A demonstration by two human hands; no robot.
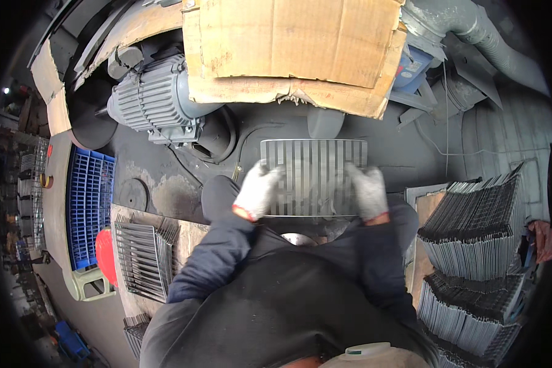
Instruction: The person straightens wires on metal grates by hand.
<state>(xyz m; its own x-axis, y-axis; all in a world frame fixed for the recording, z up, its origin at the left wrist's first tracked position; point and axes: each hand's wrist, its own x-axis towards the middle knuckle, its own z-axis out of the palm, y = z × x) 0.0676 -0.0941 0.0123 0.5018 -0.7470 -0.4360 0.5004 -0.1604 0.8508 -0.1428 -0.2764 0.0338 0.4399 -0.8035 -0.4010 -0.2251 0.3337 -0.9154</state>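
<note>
A rectangular slatted metal grate [314,181] is held level in front of me, above my lap. My left hand [259,190], in a whitish work glove with a red cuff, is closed on the grate's left edge. On the opposite edge my right hand [369,192], gloved the same way, has its fingers closed too. Both thumbs lie over the upper face, while the other fingertips are mostly hidden. Just beyond the grate's far edge, a grey rounded machine part [325,124] sticks out from under a cardboard sheet [294,46].
Stacked metal grates [469,227] rise at my right, and a smaller group of grates [144,257] lies on a board at my left. A grey finned motor [150,95] sits at the far left. Beyond are a blue plastic crate [92,205] and a flexible duct [487,37].
</note>
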